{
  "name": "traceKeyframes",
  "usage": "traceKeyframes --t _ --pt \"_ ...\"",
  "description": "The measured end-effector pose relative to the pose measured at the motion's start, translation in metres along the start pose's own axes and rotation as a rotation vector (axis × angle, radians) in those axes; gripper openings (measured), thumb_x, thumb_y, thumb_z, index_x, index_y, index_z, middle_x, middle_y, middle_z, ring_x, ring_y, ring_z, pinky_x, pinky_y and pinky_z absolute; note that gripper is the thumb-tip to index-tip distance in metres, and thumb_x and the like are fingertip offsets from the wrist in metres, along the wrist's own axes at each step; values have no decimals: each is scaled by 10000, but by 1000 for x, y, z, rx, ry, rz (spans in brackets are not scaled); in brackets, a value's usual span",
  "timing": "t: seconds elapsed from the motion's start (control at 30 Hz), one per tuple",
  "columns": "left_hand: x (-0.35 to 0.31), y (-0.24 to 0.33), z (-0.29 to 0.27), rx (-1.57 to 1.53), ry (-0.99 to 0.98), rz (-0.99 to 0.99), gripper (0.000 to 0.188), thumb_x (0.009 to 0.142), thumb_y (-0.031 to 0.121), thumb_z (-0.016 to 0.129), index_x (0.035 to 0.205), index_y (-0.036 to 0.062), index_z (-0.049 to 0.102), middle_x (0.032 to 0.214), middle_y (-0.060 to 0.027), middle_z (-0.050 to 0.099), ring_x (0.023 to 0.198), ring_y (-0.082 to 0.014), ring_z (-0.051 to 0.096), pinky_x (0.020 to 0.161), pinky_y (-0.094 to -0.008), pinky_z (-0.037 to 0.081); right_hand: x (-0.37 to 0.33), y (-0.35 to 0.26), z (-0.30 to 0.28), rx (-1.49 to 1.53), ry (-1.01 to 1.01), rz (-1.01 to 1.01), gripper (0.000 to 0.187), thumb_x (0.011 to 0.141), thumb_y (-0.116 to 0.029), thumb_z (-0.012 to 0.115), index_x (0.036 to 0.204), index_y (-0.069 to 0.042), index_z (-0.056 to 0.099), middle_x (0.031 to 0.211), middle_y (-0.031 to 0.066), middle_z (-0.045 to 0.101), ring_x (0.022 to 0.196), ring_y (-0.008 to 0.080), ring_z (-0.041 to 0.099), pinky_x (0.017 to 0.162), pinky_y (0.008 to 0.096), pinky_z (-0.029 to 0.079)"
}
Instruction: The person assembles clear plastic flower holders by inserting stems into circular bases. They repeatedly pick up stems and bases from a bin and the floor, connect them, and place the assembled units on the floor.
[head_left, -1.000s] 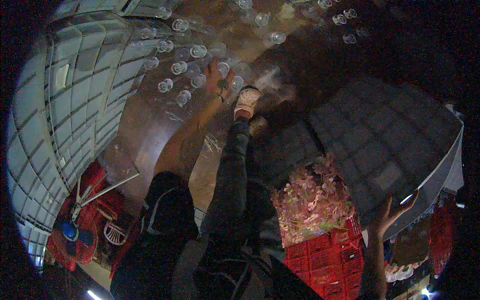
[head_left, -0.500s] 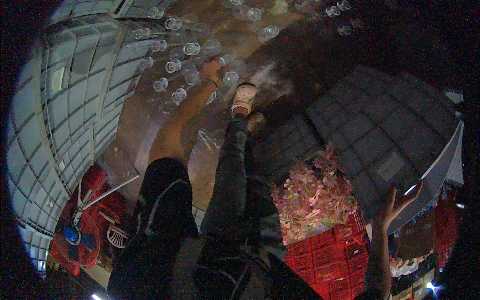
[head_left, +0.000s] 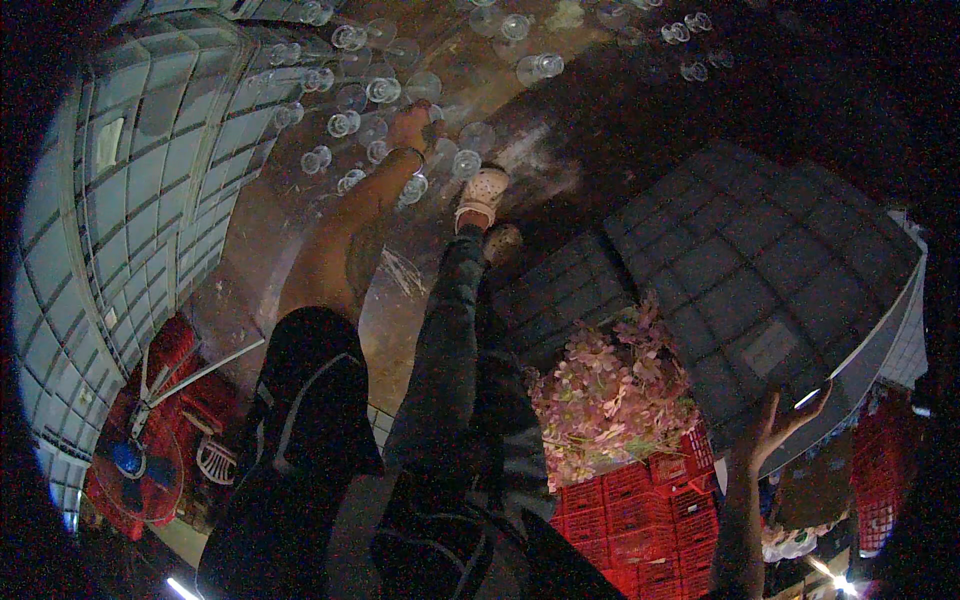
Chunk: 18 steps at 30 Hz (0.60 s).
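Down among clear stemmed glasses [head_left: 383,91] on the brown floor, my left hand [head_left: 412,127] reaches out with a band on its wrist. Its fingers curl around one clear glass [head_left: 436,113], only part of which shows in the dim light. Another glass [head_left: 412,189] is beside that wrist, and one more [head_left: 466,163] stands close to a light clog with holes [head_left: 484,190]. At the right my right hand [head_left: 785,425] is raised, thumb and fingers spread, by the edge of a dark gridded panel [head_left: 770,270]. Nothing shows inside it.
Pink artificial flowers [head_left: 620,385] spread above stacked red crates [head_left: 640,515]. A pale gridded wall [head_left: 150,170] curves along the left. Below it are a fan with a blue hub [head_left: 128,460] and red objects. More glasses [head_left: 548,66] are scattered at the far side.
My left hand has shifted slightly left and shows more clearly among the glasses. The whole view has turned a little, and my right hand appears slightly lower, still spread.
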<state>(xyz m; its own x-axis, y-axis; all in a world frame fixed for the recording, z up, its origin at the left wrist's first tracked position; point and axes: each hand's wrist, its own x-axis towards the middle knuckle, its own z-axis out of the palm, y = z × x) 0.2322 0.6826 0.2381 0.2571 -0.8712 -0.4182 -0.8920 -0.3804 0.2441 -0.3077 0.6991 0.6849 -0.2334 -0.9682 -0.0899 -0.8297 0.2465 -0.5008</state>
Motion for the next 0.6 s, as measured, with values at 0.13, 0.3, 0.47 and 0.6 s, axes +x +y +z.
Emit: traceKeyframes --t 0.13,0.3,0.47,0.6 --pt "4 -5 0 -18 26 23 483 795 422 721 1126 86 615 1084 -189 674 1008 -389 653 802 -486 553 -2 -8 5 122 11 66 821 927 -303 636 1546 -109 132 1612 173 81 1482 335 93 1193 499 116" --pt "9 -5 -8 -37 -50 -22 527 776 469 731 1148 115 612 1078 -177 670 992 -391 650 830 -485 544 -1 3 -1 -26 20 13 834 919 -308 647 1546 -115 132 1610 175 87 1480 340 102 1189 504 133" --pt "3 6 -4 145 155 40 558 755 505 734 1190 178 613 1286 -151 565 1202 -361 532 940 -485 488 -1 7 -2 33 -6 -10 827 924 -318 639 1546 -111 135 1613 171 86 1487 326 87 1195 496 105" --pt "-29 50 -8 276 95 290 605 775 497 706 1297 232 554 1355 -151 497 1312 -368 416 980 -527 436 -1 8 1 -24 18 -32 833 927 -342 631 1545 -95 131 1614 170 88 1490 327 85 1198 491 92"
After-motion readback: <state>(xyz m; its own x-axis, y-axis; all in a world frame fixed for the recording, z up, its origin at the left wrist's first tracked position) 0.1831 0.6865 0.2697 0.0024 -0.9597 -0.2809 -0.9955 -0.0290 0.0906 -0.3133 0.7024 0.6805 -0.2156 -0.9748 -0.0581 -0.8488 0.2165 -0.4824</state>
